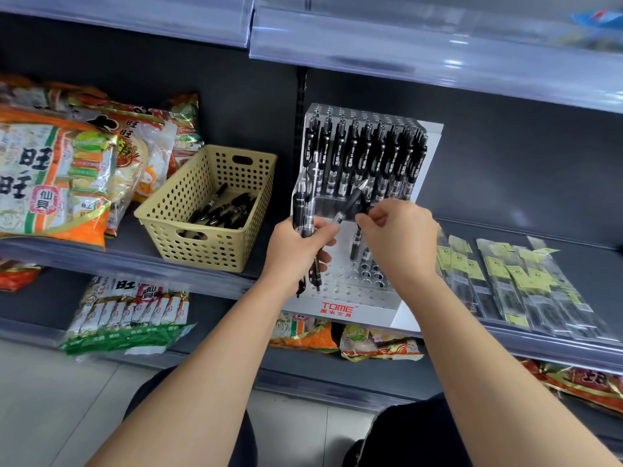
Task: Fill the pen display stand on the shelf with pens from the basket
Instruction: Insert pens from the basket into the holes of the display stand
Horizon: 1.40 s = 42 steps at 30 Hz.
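Bright even light, blurred warped edges

The right hand (399,241) hides part of the pen display stand (340,294); print on the yellow-labelled packets (526,281) is too blurred to read.

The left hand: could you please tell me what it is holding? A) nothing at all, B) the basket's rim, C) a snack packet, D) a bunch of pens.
D: the left hand grips a bunch of pens roughly upright in front of the pen display stand.

Head cam, close, looks fwd & down at shelf (499,227).
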{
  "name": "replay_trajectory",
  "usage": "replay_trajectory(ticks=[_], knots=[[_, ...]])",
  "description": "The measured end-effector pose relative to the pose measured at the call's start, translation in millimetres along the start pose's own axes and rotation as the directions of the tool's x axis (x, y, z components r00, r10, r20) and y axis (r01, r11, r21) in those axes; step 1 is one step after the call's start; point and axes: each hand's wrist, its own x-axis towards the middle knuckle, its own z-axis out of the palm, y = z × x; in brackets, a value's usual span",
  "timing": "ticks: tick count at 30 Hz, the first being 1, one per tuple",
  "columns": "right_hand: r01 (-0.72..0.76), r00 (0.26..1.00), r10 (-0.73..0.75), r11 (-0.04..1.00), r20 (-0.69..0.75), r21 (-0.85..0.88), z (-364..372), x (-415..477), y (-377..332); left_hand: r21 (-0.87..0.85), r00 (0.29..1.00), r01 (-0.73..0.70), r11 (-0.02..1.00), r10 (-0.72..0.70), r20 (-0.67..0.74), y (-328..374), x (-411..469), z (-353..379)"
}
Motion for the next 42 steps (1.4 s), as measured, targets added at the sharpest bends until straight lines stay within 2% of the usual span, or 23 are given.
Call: replay_trajectory(ticks=[7, 14, 20, 22, 23, 24, 26, 29, 31, 36, 40, 42], knots=[[-0.025, 0.99, 0.045, 0.989, 0.136, -0.145, 11.6, -2.6, 5.4, -0.02, 0.999, 0.034, 0.999, -0.034, -0.028, 4.1, -2.0, -0.4], [-0.064, 0.983, 0.089, 0.986, 0.16, -0.157, 17.2, -5.8, 10.5, -0.017, 1.0, 0.021, 1.0, -0.021, -0.021, 4.0, -0.4, -2.2], [-0.008, 0.984, 0.034, 0.988, 0.174, -0.152, 15.9, -3.3, 11.1, -0.042, 0.998, 0.031, 0.999, -0.033, -0.048, 5.3, 1.2, -2.5], [0.058, 0.99, -0.042, 0.991, 0.131, -0.124, 14.2, -5.9, 10.0, -0.041, 0.998, 0.02, 0.999, -0.022, -0.051, 6.9, 0.6, -2.6], [0.134, 0.989, -0.128, 0.987, 0.073, -0.088, 13.0, -8.4, 7.7, -0.038, 0.998, 0.012, 0.999, -0.014, -0.054, 8.0, 0.4, -2.8], [0.241, 0.97, -0.241, 0.969, -0.006, -0.049, 11.9, -10.6, 5.1, -0.03, 0.998, 0.005, 1.0, -0.007, -0.059, 8.7, 0.7, -3.3], [0.446, 0.884, -0.45, 0.893, -0.128, -0.064, 10.4, -12.1, -0.6, -0.023, 0.998, -0.013, 1.0, 0.012, -0.063, 10.1, 1.8, -5.1], [0.614, 0.765, -0.633, 0.772, -0.12, -0.165, 13.0, -4.8, -4.6, -0.053, 0.997, -0.064, 0.997, 0.062, -0.036, 11.8, 3.4, -9.0], [0.646, 0.743, -0.665, 0.743, -0.082, -0.172, 12.9, -0.4, -6.2, -0.115, 0.996, -0.083, 0.99, 0.081, -0.024, 13.2, 3.8, -11.2], [0.609, 0.793, -0.608, 0.789, 0.047, -0.077, 7.1, 2.4, -10.4, -0.322, 0.993, -0.118, 0.939, 0.116, -0.027, 12.7, 4.6, -15.1], [0.448, 0.886, -0.452, 0.892, 0.098, 0.067, 2.0, 5.6, -14.7, -0.395, 0.994, -0.09, 0.914, 0.108, 0.023, 11.3, 3.8, -12.7], [0.396, 0.907, -0.4, 0.916, 0.134, 0.055, 2.6, 6.8, -15.7, -0.417, 0.996, -0.06, 0.907, 0.08, 0.031, 10.0, 3.7, -9.6]])
